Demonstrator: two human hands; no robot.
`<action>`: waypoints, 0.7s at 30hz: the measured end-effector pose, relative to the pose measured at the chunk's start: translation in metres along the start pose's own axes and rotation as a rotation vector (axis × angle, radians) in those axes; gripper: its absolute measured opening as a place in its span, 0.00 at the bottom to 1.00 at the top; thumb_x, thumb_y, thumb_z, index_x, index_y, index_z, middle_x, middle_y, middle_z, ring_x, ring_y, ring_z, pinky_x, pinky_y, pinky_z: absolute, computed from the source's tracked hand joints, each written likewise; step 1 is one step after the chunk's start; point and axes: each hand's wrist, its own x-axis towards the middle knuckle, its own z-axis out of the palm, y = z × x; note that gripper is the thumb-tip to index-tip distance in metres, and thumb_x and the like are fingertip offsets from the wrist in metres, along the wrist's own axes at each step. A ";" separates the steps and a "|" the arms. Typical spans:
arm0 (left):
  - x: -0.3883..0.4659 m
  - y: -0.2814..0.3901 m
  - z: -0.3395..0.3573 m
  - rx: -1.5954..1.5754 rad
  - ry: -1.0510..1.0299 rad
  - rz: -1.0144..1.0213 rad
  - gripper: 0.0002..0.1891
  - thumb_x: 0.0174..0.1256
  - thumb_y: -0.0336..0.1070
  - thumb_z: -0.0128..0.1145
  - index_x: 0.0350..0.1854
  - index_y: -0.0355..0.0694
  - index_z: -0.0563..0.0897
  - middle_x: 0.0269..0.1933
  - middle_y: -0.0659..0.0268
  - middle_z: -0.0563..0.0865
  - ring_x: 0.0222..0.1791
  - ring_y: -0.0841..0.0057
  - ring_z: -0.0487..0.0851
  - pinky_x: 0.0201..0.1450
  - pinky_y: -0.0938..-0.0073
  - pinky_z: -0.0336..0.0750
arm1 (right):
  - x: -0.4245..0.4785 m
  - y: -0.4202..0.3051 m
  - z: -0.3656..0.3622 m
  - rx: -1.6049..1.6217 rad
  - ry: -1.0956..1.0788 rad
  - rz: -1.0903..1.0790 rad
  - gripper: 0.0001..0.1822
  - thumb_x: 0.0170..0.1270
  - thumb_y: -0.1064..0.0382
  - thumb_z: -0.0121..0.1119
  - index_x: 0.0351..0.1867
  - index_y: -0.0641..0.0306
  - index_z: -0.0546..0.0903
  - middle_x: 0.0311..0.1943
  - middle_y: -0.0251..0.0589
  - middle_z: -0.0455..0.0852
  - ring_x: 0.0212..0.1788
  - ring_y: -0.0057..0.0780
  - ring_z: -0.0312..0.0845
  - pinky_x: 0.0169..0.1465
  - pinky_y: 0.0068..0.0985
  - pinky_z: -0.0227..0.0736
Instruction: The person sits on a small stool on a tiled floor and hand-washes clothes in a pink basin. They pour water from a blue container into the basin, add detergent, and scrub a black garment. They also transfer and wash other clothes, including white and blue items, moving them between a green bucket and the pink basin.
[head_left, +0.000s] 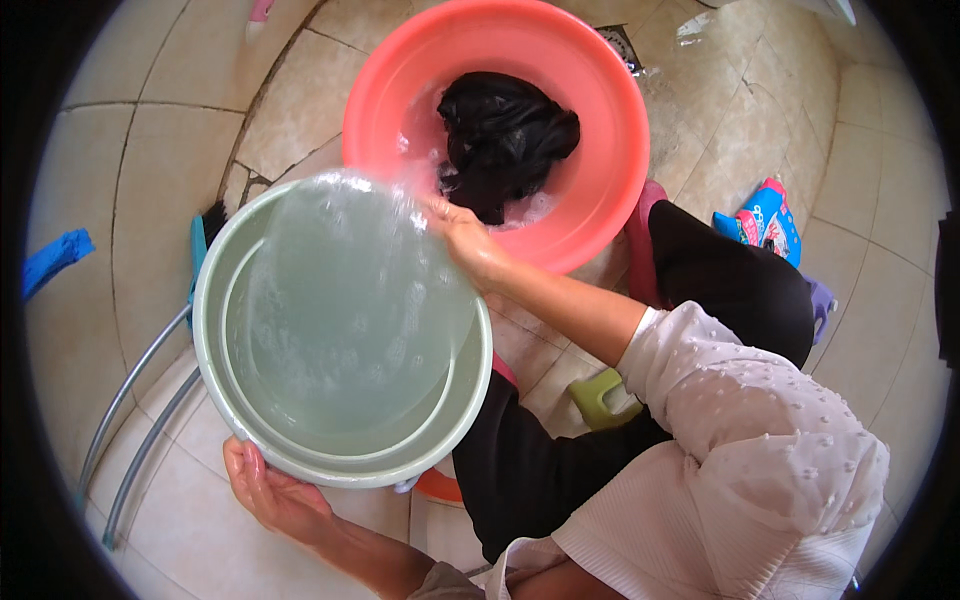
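Note:
A pale green plastic basin is held tilted between my two hands, with cloudy water in it. The water reaches the rim on the side towards a pink plastic basin and appears to spill into it. My right hand grips the green basin's far rim, its fingertips partly blurred by the water. My left hand holds the near rim from below and outside. Wet black cloth lies bunched in the pink basin, with some suds around it.
A broom with a blue-green head leans at the left, near metal tubes. A blue detergent bag lies on the tiled floor at the right. A green plastic stool part shows between my legs. A floor drain lies beyond the pink basin.

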 end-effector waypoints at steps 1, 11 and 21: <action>0.000 0.003 0.006 -0.004 -0.016 0.013 0.10 0.66 0.37 0.45 0.33 0.33 0.71 0.32 0.63 0.76 0.34 0.80 0.74 0.38 0.84 0.67 | 0.002 0.000 -0.003 -0.003 0.014 -0.005 0.18 0.66 0.66 0.45 0.56 0.62 0.74 0.42 0.34 0.80 0.41 0.22 0.74 0.45 0.23 0.71; 0.002 0.024 0.029 0.071 -0.154 0.035 0.11 0.68 0.38 0.44 0.35 0.33 0.73 0.33 0.66 0.74 0.33 0.83 0.74 0.38 0.85 0.66 | -0.005 -0.023 -0.002 -0.064 0.058 0.210 0.17 0.63 0.55 0.50 0.50 0.60 0.75 0.35 0.34 0.79 0.36 0.24 0.75 0.38 0.26 0.73; -0.006 0.037 0.066 0.119 -0.108 0.049 0.12 0.68 0.38 0.46 0.36 0.33 0.73 0.29 0.63 0.78 0.22 0.85 0.75 0.13 0.89 0.66 | 0.000 -0.032 -0.008 0.001 -0.002 0.231 0.15 0.61 0.59 0.51 0.47 0.62 0.78 0.39 0.36 0.80 0.38 0.25 0.76 0.37 0.27 0.73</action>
